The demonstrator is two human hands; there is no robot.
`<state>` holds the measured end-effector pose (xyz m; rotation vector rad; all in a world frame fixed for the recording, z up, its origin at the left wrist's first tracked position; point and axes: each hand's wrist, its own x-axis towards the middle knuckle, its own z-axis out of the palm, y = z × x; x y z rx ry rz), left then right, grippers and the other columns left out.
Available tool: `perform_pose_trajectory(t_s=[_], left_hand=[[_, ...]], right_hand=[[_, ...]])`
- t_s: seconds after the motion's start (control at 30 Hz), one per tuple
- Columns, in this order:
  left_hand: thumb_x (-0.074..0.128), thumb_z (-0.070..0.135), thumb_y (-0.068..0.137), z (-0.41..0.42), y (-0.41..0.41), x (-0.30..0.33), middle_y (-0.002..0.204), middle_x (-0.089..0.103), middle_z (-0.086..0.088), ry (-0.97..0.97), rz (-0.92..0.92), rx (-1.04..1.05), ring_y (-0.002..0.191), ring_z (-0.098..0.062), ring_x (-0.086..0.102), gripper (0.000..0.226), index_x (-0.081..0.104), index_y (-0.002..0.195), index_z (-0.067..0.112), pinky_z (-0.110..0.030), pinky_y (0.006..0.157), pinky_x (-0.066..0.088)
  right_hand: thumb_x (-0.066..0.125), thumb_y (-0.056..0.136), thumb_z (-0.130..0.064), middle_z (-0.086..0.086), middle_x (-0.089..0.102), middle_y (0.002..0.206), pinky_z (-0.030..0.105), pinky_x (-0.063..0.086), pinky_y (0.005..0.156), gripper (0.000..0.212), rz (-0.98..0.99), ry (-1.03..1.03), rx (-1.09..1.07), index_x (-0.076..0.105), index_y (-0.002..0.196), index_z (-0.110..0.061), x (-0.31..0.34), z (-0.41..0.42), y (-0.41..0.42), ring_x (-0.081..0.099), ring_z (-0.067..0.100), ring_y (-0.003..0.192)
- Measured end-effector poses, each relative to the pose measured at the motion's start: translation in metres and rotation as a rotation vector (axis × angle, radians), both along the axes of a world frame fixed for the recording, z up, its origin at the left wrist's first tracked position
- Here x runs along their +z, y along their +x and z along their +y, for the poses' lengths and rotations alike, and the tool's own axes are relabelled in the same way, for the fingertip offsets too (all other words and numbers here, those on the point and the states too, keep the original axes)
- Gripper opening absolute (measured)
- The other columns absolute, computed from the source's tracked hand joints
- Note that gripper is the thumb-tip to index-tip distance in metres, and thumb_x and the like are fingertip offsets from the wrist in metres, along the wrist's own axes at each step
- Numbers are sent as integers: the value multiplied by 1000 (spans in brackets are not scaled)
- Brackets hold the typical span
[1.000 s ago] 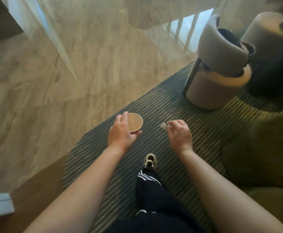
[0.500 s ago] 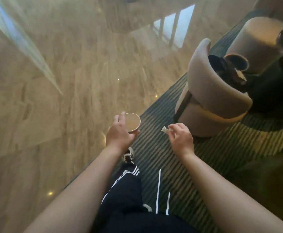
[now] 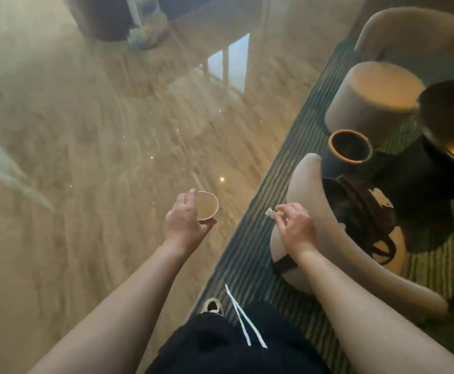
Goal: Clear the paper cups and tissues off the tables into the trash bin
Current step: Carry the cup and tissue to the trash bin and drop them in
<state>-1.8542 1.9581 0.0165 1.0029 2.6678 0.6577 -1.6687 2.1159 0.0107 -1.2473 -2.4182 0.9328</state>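
Evidently both hands carry rubbish toward a bin not in view: the left hand [image 3: 184, 222] curls round a paper cup [image 3: 207, 205], held upright so nothing spills, while the right hand [image 3: 296, 225] pinches a small tissue scrap [image 3: 270, 212] over the floor [image 3: 99, 157], beside a chair [image 3: 306, 190]

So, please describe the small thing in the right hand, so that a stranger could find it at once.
Start at the beige curved chair on the striped rug. Just before its back, the right hand pinches a small pale crumpled scrap. Unlike the round paper cup in the left hand, it is tiny and flat.
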Motion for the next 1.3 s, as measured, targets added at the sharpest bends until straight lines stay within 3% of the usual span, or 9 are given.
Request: perform_pose_trajectory(t_s=[0.3, 0.5, 0.63, 0.73, 1.1, 1.3], left_hand=[[78, 44, 69, 244, -113, -14, 126, 48, -8, 42, -3, -241, 105, -30, 56, 88, 35, 139, 11, -40, 84, 49], [79, 45, 67, 447, -191, -26, 120, 50, -4, 29, 19, -367, 99, -29, 58, 84, 39, 135, 15, -38, 79, 49], [79, 45, 66, 575, -230, -19, 117, 50, -4, -25, 67, -465, 95, -30, 59, 83, 39, 133, 18, -36, 75, 48], [80, 45, 66, 657, -225, -19, 116, 50, -4, -43, 65, -579, 93, -31, 59, 82, 39, 132, 19, -36, 72, 46], [76, 47, 69, 901, -146, -63, 122, 49, -3, -77, -37, -1055, 100, -26, 57, 80, 35, 134, 22, -37, 76, 48], [77, 49, 67, 1037, -95, -98, 126, 49, -3, -151, -51, -1355, 105, -25, 56, 80, 36, 132, 24, -40, 81, 50]], right_hand=[[61, 88, -9, 13, 65, 106, 36, 45, 93, 18, 43, 74, -289, 68, 103, -3, -26, 197, -104, 58, 27, 101], [60, 88, -10, 11, 64, 106, 21, 36, 79, 17, 98, 16, -454, 68, 103, -6, -64, 371, -174, 59, 25, 97], [57, 90, -12, 10, 63, 111, 31, 46, 85, 19, 100, -38, -534, 66, 106, -6, -63, 476, -205, 58, 24, 101], [56, 90, -12, 10, 62, 111, 38, 48, 88, 20, 131, -52, -661, 66, 106, -6, -60, 531, -199, 58, 25, 102], [53, 92, -17, 7, 60, 109, 26, 40, 79, 21, 84, -61, -1127, 66, 106, -10, -88, 645, -124, 56, 21, 101], [55, 91, -18, 6, 61, 112, 21, 35, 85, 24, 44, -82, -1421, 65, 111, -10, -117, 724, -108, 55, 20, 105]])
